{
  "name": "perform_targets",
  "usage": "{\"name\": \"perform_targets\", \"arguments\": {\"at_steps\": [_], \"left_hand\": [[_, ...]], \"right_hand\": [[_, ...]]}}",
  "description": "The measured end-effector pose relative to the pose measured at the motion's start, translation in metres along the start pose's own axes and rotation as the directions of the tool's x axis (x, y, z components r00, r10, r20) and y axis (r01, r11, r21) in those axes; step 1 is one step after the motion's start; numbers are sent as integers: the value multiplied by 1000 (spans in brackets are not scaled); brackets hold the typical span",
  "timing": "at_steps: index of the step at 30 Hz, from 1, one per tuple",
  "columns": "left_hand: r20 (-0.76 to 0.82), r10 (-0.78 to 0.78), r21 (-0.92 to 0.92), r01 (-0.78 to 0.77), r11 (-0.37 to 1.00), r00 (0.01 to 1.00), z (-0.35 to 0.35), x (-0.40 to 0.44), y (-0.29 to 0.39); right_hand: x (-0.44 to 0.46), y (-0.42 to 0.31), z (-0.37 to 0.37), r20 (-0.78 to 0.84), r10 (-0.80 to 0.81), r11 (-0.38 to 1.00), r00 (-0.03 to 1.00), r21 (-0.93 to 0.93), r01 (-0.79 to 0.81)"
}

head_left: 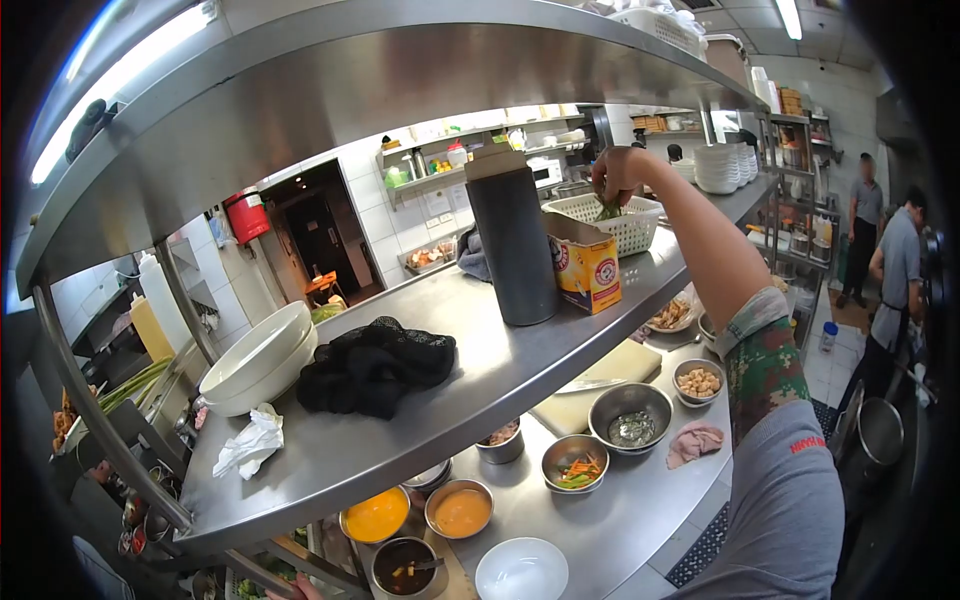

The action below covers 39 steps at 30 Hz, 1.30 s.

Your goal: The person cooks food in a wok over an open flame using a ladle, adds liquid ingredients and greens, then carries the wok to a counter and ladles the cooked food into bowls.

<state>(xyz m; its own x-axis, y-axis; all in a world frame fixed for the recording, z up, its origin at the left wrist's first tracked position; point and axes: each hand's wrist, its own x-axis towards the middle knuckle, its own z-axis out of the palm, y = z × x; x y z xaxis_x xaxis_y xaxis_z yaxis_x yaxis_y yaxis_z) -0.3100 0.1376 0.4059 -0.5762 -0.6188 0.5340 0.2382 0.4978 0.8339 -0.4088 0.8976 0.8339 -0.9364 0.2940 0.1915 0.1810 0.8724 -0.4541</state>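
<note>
My right hand [620,175] reaches up over the shelf, its fingers pinched on some green leaves [608,211] at a white perforated plastic basket [634,234]. Whether the leaves are inside the basket or just above it is hard to tell. In front of the basket stands an open orange baking soda box [588,272], and beside that a tall dark cylinder [512,245]. My left hand [300,588] barely shows at the bottom edge, below the shelf; its fingers are hidden.
Black mesh cloth [378,368], stacked white dishes [262,360] and a crumpled tissue [248,442] lie on the shelf. Below are a knife [590,385] on a cutting board [560,418], a steel bowl [631,430], sauces [460,510] and a white bowl [522,572]. Two people stand at right.
</note>
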Motion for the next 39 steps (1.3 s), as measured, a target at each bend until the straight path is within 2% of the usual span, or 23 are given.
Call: {"name": "perform_targets", "arguments": {"at_steps": [5,7,10,13,16,17,20,21,22,23,25,26,27,28,29,30,31,32,33,34,35,37,39], "left_hand": [[-43,37,-147,-43,988,998,8,5,-27],[-50,7,-196,-17,980,999,12,-1,-10],[-4,-25,-101,24,995,1000,7,-6,13],[27,-29,-153,33,988,999,6,-1,-4],[36,63,-21,-62,998,997,1,-8,15],[85,51,-98,-43,994,995,-2,-9,23],[84,0,-76,6,997,996,1,-7,2],[4,113,-44,-112,993,994,7,-7,-16],[-4,142,-40,-142,989,990,9,-8,-16],[-16,165,-28,-165,986,986,10,-12,-7],[104,-9,-181,28,983,995,6,-16,3],[177,78,-172,-48,984,981,2,-12,-5],[270,53,-331,41,943,961,-7,-10,16],[266,102,-358,0,934,959,-4,-10,12],[249,167,-268,-98,958,954,9,-9,-19],[322,102,-216,-32,976,941,-12,-6,21],[270,217,-281,-139,950,938,-4,-5,5],[302,270,-307,-175,935,914,-6,-2,3],[318,281,-569,-55,820,906,-4,-1,7],[425,216,-578,80,812,879,-9,-3,8],[614,62,-259,127,958,787,-34,2,27],[442,236,-247,-135,960,865,-55,-29,49],[401,483,-463,-283,840,779,-91,-72,69]], "right_hand": [[-15,1,7,-272,-69,995,960,54,87],[-20,3,11,-338,-116,988,934,53,142],[-32,-4,11,-523,-52,989,851,93,118],[-15,13,15,-540,-364,902,759,-409,141],[-34,9,19,-739,-67,986,670,53,157],[-39,3,22,-771,104,933,628,295,207],[-16,40,8,-669,294,553,683,702,450],[-26,44,7,-688,315,423,654,719,552],[-65,19,11,-692,373,384,618,721,576],[-76,30,8,-689,335,277,643,724,632],[-123,37,9,-692,288,189,662,719,669],[-180,47,27,-718,193,147,669,696,703],[-229,22,46,-698,253,175,670,714,678],[-261,39,59,-682,255,137,685,727,673],[-311,19,84,-666,253,149,701,743,652],[-345,41,109,-665,252,175,703,745,643],[-397,15,142,-618,241,209,749,786,581],[-437,38,176,-611,293,188,735,791,583],[-486,24,209,-555,340,132,759,827,546],[-529,11,242,-518,349,126,781,852,508],[-570,-3,274,-461,436,92,773,877,471],[-645,-35,325,-356,509,78,784,926,370],[-705,-93,362,-270,570,29,776,951,309]]}}
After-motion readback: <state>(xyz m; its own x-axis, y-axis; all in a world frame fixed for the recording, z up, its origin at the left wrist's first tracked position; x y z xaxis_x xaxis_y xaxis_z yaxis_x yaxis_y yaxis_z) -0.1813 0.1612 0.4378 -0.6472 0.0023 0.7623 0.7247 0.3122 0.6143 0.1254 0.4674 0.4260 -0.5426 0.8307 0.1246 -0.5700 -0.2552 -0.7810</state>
